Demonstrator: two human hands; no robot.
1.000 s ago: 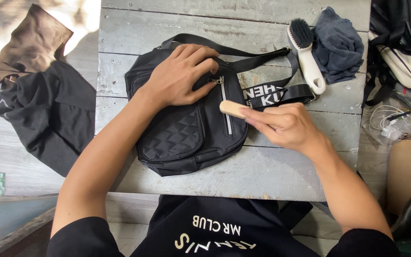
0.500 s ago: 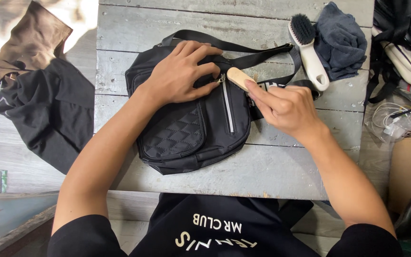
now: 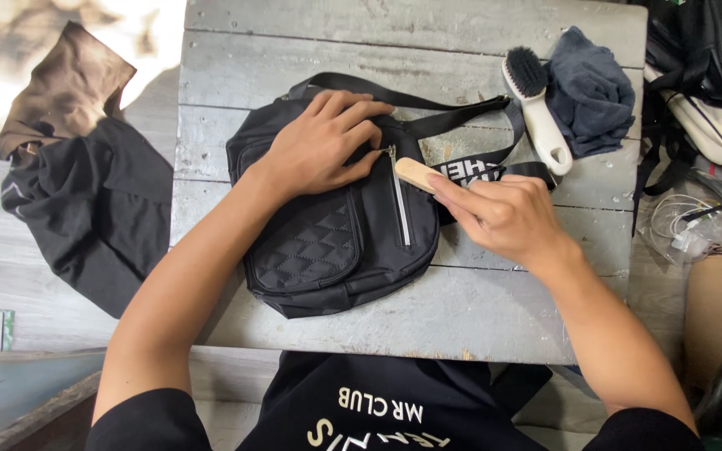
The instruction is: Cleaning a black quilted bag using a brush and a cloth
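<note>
A white-handled brush (image 3: 536,108) with dark bristles lies near the upper right of the grey wooden table (image 3: 478,309), just beside a crumpled dark blue cloth (image 3: 591,92). At the left of the frame, off the table, a brown garment (image 3: 64,88) lies against a black garment (image 3: 85,217). At the upper right edge a black bag (image 3: 708,46) sits above a cream one (image 3: 716,129), with tangled white cables (image 3: 683,230) below them

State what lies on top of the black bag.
The left hand presses flat on the black bag; the right hand holds a wooden brush against it. The bristles are hidden.
</note>
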